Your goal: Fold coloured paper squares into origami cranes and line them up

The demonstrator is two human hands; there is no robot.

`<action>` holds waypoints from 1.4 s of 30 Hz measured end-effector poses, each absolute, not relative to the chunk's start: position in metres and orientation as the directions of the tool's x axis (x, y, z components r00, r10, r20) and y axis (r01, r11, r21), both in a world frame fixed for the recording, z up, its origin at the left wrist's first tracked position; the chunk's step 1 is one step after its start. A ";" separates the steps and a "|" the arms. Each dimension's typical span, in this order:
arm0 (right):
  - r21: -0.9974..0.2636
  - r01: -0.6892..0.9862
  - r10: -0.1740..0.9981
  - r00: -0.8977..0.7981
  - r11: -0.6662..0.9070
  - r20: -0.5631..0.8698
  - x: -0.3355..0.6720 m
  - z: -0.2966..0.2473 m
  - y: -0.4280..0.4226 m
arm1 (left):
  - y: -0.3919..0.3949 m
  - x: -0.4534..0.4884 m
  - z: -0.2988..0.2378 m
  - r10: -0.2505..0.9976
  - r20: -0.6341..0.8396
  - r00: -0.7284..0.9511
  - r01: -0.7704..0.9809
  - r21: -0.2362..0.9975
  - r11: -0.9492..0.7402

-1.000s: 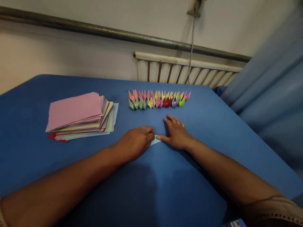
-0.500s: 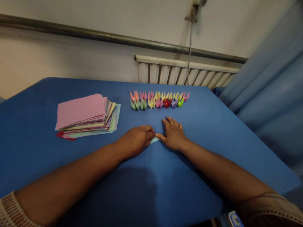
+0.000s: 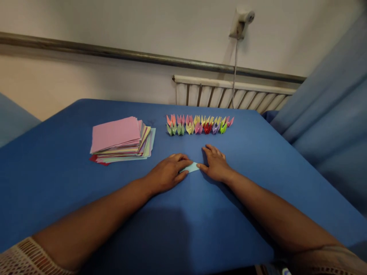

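Note:
A small piece of folded light-blue paper lies on the blue table between my two hands. My left hand holds its left end, fingers on the upper side and thumb by the lower edge. At the right tip, the thumb of my right hand presses on the paper. The other fingers of that hand are spread on the table. Part of the paper's left end is hidden under my left fingers.
Beyond my hands stand two rows of folded paper cranes in several colours. A stack of coloured paper sheets, pink on top, sits left on the blue table. A blue curtain hangs at the right; a metal rail crosses the wall.
My left fingers have opened out and drawn back from the right tip, so more of the light-blue paper shows. My right thumb stays at its right end. The camera view has shifted a little.

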State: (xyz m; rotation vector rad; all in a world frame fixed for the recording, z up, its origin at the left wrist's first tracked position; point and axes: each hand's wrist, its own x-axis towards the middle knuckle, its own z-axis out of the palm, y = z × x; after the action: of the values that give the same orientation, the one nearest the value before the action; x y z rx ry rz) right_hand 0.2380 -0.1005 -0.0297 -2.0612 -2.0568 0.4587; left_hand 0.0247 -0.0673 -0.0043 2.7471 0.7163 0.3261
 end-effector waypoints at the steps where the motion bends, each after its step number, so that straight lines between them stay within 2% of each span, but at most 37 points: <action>1: -0.351 0.936 0.997 -0.020 -0.009 -0.079 0.238 -0.030 -0.101 | -0.069 0.027 -0.004 0.509 0.138 0.850 0.452 0.303 -0.839; 6: -0.362 0.932 0.997 -0.032 0.002 -0.075 0.239 -0.029 -0.101 | -0.071 0.029 -0.003 0.528 0.106 0.843 0.506 0.180 -0.843; 10: -0.365 0.931 0.995 -0.045 0.010 -0.087 0.239 -0.027 -0.100 | -0.066 0.021 -0.001 0.544 0.066 0.837 0.531 0.144 -0.835; 29: -0.365 0.929 0.993 -0.094 0.061 -0.073 0.250 -0.029 -0.101 | -0.066 0.014 0.000 0.542 0.099 0.835 0.512 0.224 -0.830; 35: -0.433 0.899 0.997 -0.056 0.071 0.046 0.249 -0.033 -0.102 | -0.072 0.013 0.000 0.573 0.117 0.811 0.541 0.225 -0.811; 37: -0.455 0.879 0.988 -0.102 0.142 0.113 0.245 -0.032 -0.104 | -0.075 0.011 0.001 0.585 0.120 0.802 0.550 0.232 -0.802; 39: -0.440 0.857 0.962 -0.222 0.269 0.157 0.241 -0.029 -0.107 | -0.078 0.010 0.001 0.589 0.128 0.798 0.551 0.242 -0.799; 42: -0.381 0.829 0.911 -0.397 0.409 0.114 0.236 -0.024 -0.115 | -0.080 0.009 0.001 0.597 0.154 0.787 0.549 0.264 -0.793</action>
State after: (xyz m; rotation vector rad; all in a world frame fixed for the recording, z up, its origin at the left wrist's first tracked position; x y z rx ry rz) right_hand 0.2358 -0.1149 -0.0238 -1.5108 -2.3658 0.3799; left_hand 0.0088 -0.0805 0.0007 2.7731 0.8994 0.3411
